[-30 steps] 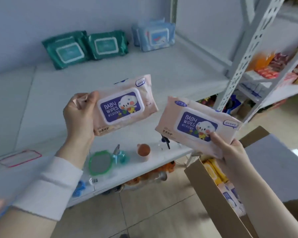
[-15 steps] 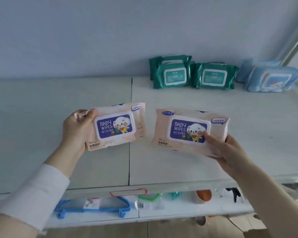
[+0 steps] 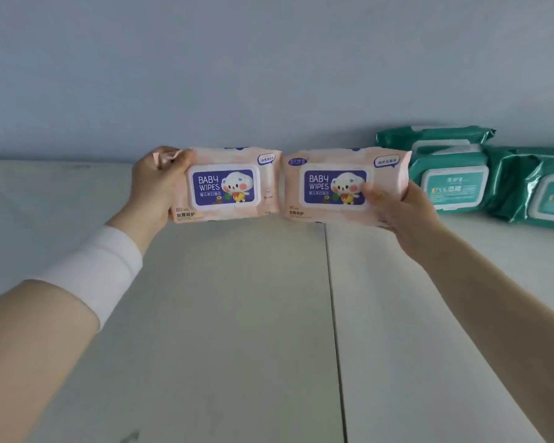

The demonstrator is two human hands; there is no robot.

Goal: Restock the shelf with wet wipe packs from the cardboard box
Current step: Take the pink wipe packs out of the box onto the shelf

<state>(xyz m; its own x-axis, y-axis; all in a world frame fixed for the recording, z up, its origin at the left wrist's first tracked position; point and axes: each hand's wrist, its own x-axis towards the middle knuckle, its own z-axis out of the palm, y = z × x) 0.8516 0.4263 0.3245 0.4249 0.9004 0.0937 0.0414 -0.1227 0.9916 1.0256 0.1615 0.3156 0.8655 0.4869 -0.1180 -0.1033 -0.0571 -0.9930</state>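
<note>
Two pink baby wipes packs with purple labels stand side by side at the back of the white shelf (image 3: 237, 314), near the wall. My left hand (image 3: 155, 190) grips the left pack (image 3: 227, 185) by its left end. My right hand (image 3: 403, 209) holds the right pack (image 3: 336, 187) at its right end, thumb on the label. The two packs nearly touch edge to edge. The cardboard box is out of view.
Green wipe packs (image 3: 451, 177) sit stacked against the wall just right of the pink ones, with another green pack (image 3: 541, 193) further right. A seam (image 3: 333, 314) runs front to back down the shelf board. The blue-grey wall rises behind.
Both hands have carried the pink packs forward to the back of the shelf and brought them together, upright and level. The view has closed in on the shelf; the lower shelf is out of sight.
</note>
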